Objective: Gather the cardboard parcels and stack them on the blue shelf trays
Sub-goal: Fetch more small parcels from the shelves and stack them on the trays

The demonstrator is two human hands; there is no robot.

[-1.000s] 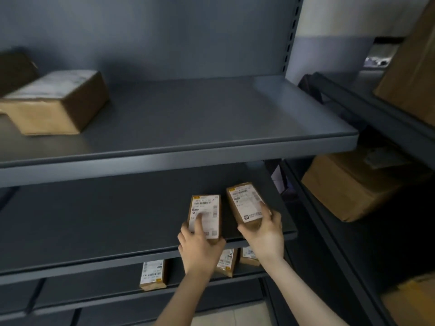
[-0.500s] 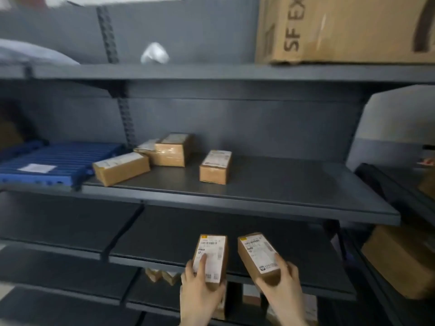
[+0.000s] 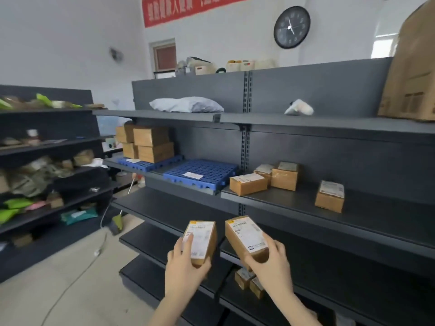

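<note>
Since half a second ago the view has pulled back and swung left, so two blue slotted plastic trays now lie ahead on the middle level of the dark grey metal shelving [image 3: 306, 198]. The left hand [image 3: 186, 267] grips a small brown cardboard parcel [image 3: 202, 238], thumb laid across its white label and fingers curled under its near end. The right hand [image 3: 270, 262] holds a second labelled cardboard parcel [image 3: 246, 234], fingers wrapped round its lower end.

Both parcels hang in the air, side by side but apart, below the trays (labels up, likely for reading). One per hand probably saves a trip.

The nearer blue tray [image 3: 211, 168] carries only a paper slip [image 3: 193, 175]. The farther blue tray [image 3: 146, 164] bears stacked brown boxes [image 3: 150, 144]. Several loose parcels [image 3: 247, 184] lie on the shelf to the right of the trays, seemingly awaiting collection.
</note>
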